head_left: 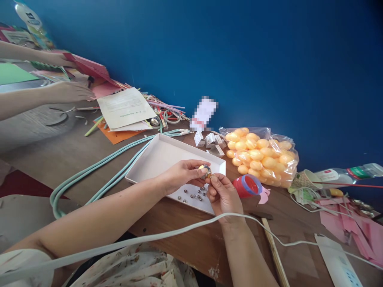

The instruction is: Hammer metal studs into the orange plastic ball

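My left hand (pixel 181 175) grips a shiny silver ball (pixel 205 170) between thumb and fingers, above a shallow white box lid (pixel 160 153). Close against the ball's right side, my right hand (pixel 223 193) is closed in a pinch; whatever small thing lies in its fingertips is too small to name. Several small metal beads (pixel 200 196) lie in the lid's near right part, below both hands. Just right of my right hand, a red cup-like roll with a blue rim (pixel 247 185) lies on its side.
A clear bag of orange balls (pixel 263 157) sits against the blue wall. A white cable (pixel 167 235) crosses in front of my forearms. Light-green tubing (pixel 98 173) loops left of the lid. Another person's hands (pixel 70 91) are among red folders (pixel 89 67) at far left. A power strip (pixel 338 259) lies lower right.
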Available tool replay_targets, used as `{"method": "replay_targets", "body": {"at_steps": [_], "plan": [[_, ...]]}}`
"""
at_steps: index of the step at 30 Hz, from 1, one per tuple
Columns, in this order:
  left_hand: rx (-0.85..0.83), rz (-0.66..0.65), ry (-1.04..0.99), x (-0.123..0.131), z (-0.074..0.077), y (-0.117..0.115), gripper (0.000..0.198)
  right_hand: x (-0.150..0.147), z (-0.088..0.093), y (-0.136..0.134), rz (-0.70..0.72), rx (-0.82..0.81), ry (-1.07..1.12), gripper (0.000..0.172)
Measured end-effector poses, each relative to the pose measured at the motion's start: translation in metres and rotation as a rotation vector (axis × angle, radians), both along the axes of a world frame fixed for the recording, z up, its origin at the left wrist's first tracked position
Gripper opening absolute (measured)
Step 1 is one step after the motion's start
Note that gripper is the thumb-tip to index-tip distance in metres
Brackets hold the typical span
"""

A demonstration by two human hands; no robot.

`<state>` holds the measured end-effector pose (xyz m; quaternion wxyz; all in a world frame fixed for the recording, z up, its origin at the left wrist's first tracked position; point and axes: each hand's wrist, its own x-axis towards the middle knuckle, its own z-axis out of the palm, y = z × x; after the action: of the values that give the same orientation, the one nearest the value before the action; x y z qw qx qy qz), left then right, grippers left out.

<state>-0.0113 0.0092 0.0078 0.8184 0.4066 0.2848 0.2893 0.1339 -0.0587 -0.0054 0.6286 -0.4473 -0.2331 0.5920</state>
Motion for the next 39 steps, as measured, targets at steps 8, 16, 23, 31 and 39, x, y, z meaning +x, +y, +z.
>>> {"method": "replay_targets", "body": {"at_steps": [8,16,23,31,39], "plan": [[-0.003,0.004,-0.008,-0.0002,0.0007,-0.0003,0.059,-0.0021,0.0024,-0.0011,-0.021,-0.002,-0.008,0.019],[0.004,0.000,0.007,-0.0004,0.0013,-0.0009,0.059,-0.0015,0.0025,-0.0002,-0.019,0.002,-0.033,0.018],[0.023,0.012,0.022,-0.0006,0.0036,-0.0014,0.057,-0.0001,0.0026,-0.0016,-0.005,0.008,-0.065,0.019],[0.072,0.028,0.065,0.0003,0.0034,-0.0020,0.057,-0.0001,0.0036,-0.0011,0.006,0.000,-0.125,0.020],[0.111,0.042,0.110,0.0013,0.0054,-0.0040,0.054,-0.0002,0.0055,-0.0024,0.011,0.004,-0.144,0.020]]}}
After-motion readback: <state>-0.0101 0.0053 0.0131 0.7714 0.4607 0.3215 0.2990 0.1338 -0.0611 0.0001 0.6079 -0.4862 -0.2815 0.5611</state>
